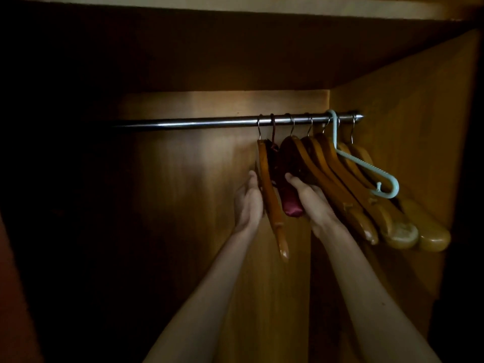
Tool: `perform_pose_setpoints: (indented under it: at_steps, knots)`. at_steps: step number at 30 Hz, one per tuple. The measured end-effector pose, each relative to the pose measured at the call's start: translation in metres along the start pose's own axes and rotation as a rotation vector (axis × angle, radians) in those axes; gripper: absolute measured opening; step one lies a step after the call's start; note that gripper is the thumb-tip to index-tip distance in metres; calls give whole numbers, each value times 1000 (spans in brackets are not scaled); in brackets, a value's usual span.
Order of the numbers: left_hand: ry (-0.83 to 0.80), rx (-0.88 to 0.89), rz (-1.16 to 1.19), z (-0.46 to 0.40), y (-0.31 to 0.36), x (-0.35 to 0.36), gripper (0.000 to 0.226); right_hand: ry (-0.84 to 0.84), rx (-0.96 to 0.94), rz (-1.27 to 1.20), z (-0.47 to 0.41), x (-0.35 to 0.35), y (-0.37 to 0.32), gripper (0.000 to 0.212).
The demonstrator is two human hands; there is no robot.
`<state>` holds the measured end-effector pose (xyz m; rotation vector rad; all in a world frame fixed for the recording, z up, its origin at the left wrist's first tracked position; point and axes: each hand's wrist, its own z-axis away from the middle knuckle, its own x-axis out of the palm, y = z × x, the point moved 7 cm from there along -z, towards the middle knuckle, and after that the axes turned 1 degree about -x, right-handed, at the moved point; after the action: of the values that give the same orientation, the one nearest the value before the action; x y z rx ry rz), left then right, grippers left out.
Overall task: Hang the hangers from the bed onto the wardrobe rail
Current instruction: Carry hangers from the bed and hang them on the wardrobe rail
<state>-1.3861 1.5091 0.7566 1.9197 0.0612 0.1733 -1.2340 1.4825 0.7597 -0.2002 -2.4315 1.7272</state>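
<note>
A metal wardrobe rail (pixel 199 122) runs across the cabinet. Several wooden hangers (pixel 348 195) hang bunched at its right end, with a pale blue plastic hanger (pixel 366 166) among them. A dark red padded hanger (pixel 290 203) hangs between the leftmost wooden hanger (pixel 272 203) and the bunch. My left hand (pixel 248 203) lies with straight fingers against the left side of the leftmost wooden hanger. My right hand (pixel 311 197) reaches under the padded hanger, fingers curled on the wooden hanger beside it.
The wardrobe's right side wall (pixel 419 127) stands close to the hangers. A shelf board (pixel 235 48) sits above the rail. The rail's left half is bare and the left of the cabinet is dark.
</note>
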Motion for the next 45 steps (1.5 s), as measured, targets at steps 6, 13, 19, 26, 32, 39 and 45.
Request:
perform_pose_setpoints:
  at_steps: [6, 13, 19, 26, 32, 39, 45]
  knots:
    - [70, -60, -92, 48, -90, -18, 37, -3, 18, 126, 66, -11, 61, 25]
    - [-406, -458, -470, 156, -259, -5, 22, -166, 322, 353, 150, -50, 209, 28]
    - [-690, -747, -593, 276, -384, 2, 20, -226, 650, 499, 257, -95, 348, 10]
    - [-1039, -814, -622, 369, -484, 18, 24, -105, 991, 569, 389, -141, 448, 20]
    - [-1534, -805, -930, 448, -546, 10, 13, 127, 1294, 476, 515, -152, 496, 17]
    - [-1907, -703, -1199, 515, -587, 0, 19, 570, 1560, 293, 663, -128, 499, 24]
    - [-2216, -476, -1274, 605, -570, 10, 21, 1027, 1688, 7, 791, -70, 484, 39]
